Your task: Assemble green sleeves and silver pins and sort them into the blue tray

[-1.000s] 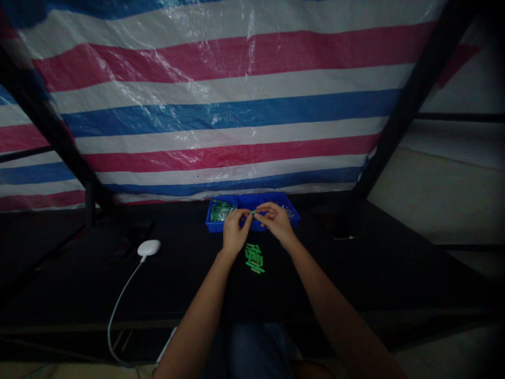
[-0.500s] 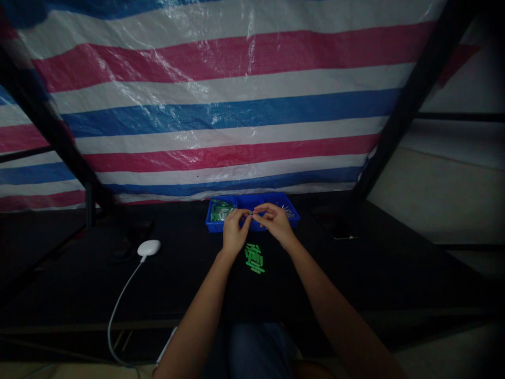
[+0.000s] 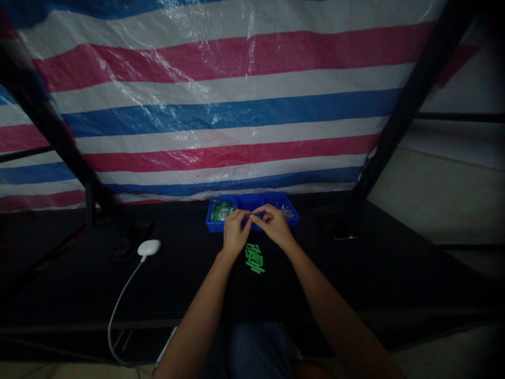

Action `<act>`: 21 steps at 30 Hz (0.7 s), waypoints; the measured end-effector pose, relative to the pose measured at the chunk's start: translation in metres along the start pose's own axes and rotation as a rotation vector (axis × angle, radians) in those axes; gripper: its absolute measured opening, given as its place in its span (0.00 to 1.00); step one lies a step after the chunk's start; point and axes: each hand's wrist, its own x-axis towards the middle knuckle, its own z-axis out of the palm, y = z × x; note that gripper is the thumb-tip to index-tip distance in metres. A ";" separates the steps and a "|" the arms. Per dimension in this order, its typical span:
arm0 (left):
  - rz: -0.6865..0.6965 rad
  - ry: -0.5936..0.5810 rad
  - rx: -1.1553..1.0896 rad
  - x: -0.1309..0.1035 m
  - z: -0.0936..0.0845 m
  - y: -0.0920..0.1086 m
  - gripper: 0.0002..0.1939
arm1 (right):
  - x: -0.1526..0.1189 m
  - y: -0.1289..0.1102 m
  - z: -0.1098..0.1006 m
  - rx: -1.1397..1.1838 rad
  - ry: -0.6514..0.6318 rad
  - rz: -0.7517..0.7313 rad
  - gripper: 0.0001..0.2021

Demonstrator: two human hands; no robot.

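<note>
Over the front edge of the blue tray (image 3: 215, 228), both hands meet, fingertips to fingertips. Left hand (image 3: 235, 229): thumb and forefinger drawn together at the tips; whether they also grip something, cannot tell. Right hand (image 3: 276, 226): thumb and forefinger closed in a pinch, a bit of green showing between them, apparently a small green piece (image 3: 258, 216). Its ends are hidden by the fingers; too small for detail.

Green pile (image 3: 254, 259): short, narrow green sticks lying on the black table (image 3: 189, 279), at 6 o'clock from the joined fingertips, near but apart from both hands and from the tray. Sticks lie close together, some at differing angles.

Tray is divided. Its 9 o'clock compartment holds green packets (image 3: 221, 210), shiny, with pale streaks, close to the left hand. Middle compartment partly covered by the hands. The 3 o'clock compartment holds thin metal pins (image 3: 287, 211), loosely heaped, just beyond the right hand; exact kind too small to tell.

Farther out at 8 o'clock from the tray: white puck (image 3: 149, 247), rounded, with a white cable (image 3: 118, 305) curving down past the table edge. At 4 o'clock: a dark flat object (image 3: 344, 235), one edge catching light. At 12 o'clock, beyond the tray: striped sheet (image 3: 229, 113), red, white and blue, creased and glossy.
</note>
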 end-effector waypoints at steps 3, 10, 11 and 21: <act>-0.014 0.015 -0.017 0.000 0.000 0.000 0.07 | 0.001 0.001 -0.001 -0.025 0.003 0.003 0.10; -0.045 0.064 -0.090 0.001 0.000 0.000 0.08 | 0.003 0.007 -0.004 -0.088 0.008 0.003 0.11; -0.050 0.068 -0.099 0.001 0.000 -0.001 0.08 | 0.003 0.007 -0.004 -0.090 -0.007 0.004 0.11; -0.066 0.086 -0.162 0.002 0.002 -0.001 0.07 | 0.003 0.011 -0.005 -0.096 -0.080 -0.014 0.12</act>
